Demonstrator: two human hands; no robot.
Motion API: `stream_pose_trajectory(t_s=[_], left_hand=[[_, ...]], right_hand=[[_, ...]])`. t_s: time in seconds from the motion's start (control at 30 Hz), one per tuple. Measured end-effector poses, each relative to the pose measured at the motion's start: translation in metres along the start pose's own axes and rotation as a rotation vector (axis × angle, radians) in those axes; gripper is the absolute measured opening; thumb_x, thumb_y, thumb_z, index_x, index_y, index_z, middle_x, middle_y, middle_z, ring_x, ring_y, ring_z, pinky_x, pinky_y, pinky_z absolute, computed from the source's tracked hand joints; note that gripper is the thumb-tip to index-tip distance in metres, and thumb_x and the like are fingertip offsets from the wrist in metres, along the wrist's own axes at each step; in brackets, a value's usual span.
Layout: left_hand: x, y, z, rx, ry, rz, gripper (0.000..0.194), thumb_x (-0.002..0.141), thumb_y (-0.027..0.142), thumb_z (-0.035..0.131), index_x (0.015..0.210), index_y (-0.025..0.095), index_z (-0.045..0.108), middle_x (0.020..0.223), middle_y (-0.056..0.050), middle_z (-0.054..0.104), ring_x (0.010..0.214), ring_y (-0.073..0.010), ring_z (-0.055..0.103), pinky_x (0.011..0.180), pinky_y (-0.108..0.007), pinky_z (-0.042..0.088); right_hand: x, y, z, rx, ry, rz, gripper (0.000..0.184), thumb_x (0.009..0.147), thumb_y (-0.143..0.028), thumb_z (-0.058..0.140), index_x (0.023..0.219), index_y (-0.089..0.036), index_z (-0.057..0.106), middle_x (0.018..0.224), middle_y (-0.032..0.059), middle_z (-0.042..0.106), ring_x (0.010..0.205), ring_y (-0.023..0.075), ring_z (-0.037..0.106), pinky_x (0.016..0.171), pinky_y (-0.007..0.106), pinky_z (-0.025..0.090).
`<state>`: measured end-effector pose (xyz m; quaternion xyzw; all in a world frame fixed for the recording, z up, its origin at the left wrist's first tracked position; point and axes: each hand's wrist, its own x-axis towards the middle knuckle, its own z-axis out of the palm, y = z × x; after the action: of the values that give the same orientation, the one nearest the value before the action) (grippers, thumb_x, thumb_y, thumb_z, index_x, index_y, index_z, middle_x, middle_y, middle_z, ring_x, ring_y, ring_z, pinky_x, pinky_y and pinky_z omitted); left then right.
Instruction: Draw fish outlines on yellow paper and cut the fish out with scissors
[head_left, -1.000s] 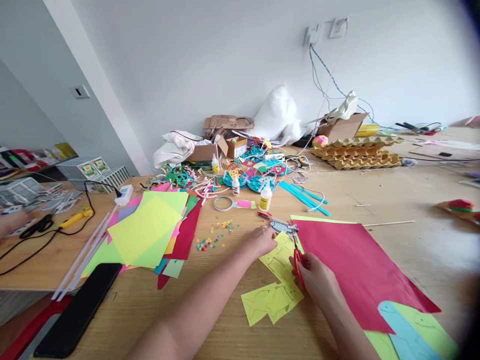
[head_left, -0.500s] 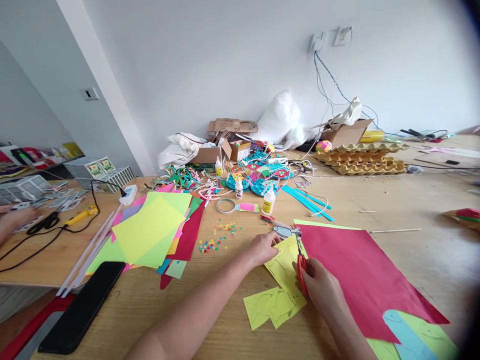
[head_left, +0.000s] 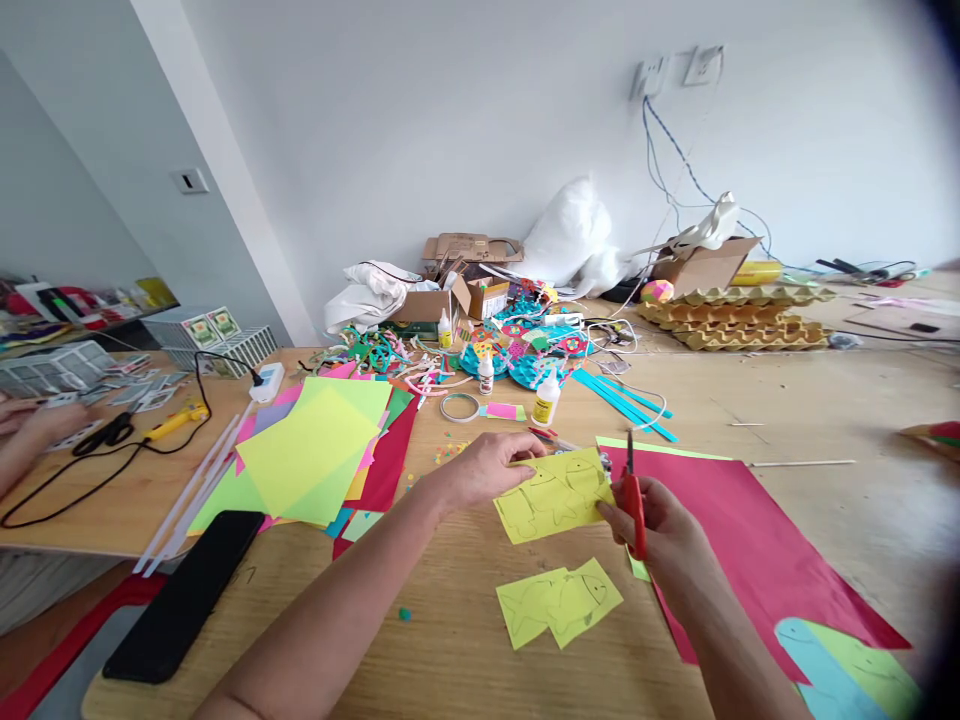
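My left hand (head_left: 491,468) pinches the upper left edge of a yellow paper (head_left: 556,498) with fish outlines drawn on it. At the sheet's right edge, my right hand (head_left: 667,535) grips red-handled scissors (head_left: 634,505), their dark blades pointing up and away from me. Its thumb and a finger also touch the right corner of the paper. Below, two cut yellow pieces (head_left: 531,606) with fish drawings lie overlapping on the wooden table (head_left: 435,660). A large dark red sheet (head_left: 757,540) lies to the right, partly behind my right hand.
Coloured papers (head_left: 307,460) and a black phone-like slab (head_left: 184,595) lie left. Glue bottles (head_left: 546,400), a tape roll (head_left: 460,407) and blue strips (head_left: 622,405) are beyond my hands. Egg trays (head_left: 742,320) stand back right. Another person's hand (head_left: 45,420) is at far left.
The yellow paper has been raised and turned sideways, now held wide between my hands. The scissors have moved right, off the paper, and point upward. The view has shifted slightly.
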<state>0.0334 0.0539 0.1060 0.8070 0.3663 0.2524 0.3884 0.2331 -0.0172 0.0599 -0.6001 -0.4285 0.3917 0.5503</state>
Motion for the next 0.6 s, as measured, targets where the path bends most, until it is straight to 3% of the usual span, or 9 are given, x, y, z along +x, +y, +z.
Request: stream_pose_trajectory(t_s=[0.07,0.17,0.27,0.4,0.6], left_hand=[[-0.007,0.000,-0.005,-0.157,0.019,0.002,0.023,0.079,0.020,0.054,0.102,0.018,0.059,0.086,-0.001,0.063,0.078,-0.0139,0.059,0.068,-0.023,0.043],[-0.022,-0.004,-0.008,-0.625,0.125,-0.010,0.040,0.085,0.040,0.053,0.118,0.019,0.049,0.090,-0.004,0.063,0.082,-0.0157,0.061,0.070,-0.024,0.045],[-0.038,-0.009,-0.002,-0.906,0.180,-0.046,0.049,0.084,0.054,0.048,0.117,0.018,0.051,0.099,-0.009,0.065,0.085,-0.0193,0.062,0.067,-0.026,0.045],[-0.049,-0.008,0.011,-0.827,0.241,-0.112,0.047,0.073,0.036,0.068,0.114,0.017,0.055,0.108,-0.008,0.064,0.094,-0.0202,0.059,0.068,-0.024,0.045],[-0.053,-0.004,0.007,-0.763,0.394,-0.160,0.043,0.067,0.021,0.062,0.109,0.015,0.058,0.097,-0.006,0.067,0.079,-0.0163,0.058,0.056,-0.021,0.044]], right_hand=[[0.000,-0.005,0.005,0.057,-0.032,-0.006,0.031,0.055,-0.033,0.077,0.076,-0.019,0.059,0.052,-0.0058,0.054,0.043,0.0099,0.044,0.040,0.022,0.034],[0.002,-0.009,0.011,0.143,-0.017,-0.034,0.031,0.059,-0.033,0.077,0.078,-0.019,0.057,0.050,-0.0072,0.051,0.043,0.0096,0.044,0.041,0.022,0.033],[0.002,-0.011,0.020,0.221,0.023,-0.067,0.031,0.062,-0.033,0.076,0.079,-0.020,0.055,0.054,-0.0069,0.052,0.045,0.0094,0.045,0.043,0.022,0.035],[-0.002,-0.012,0.037,0.273,0.012,-0.093,0.028,0.065,-0.032,0.075,0.080,-0.021,0.054,0.058,-0.0071,0.051,0.048,0.0090,0.044,0.045,0.021,0.035],[-0.012,-0.017,0.052,0.249,-0.038,-0.070,0.029,0.068,-0.036,0.074,0.085,-0.021,0.056,0.054,-0.0061,0.052,0.049,0.0115,0.045,0.045,0.022,0.035]])
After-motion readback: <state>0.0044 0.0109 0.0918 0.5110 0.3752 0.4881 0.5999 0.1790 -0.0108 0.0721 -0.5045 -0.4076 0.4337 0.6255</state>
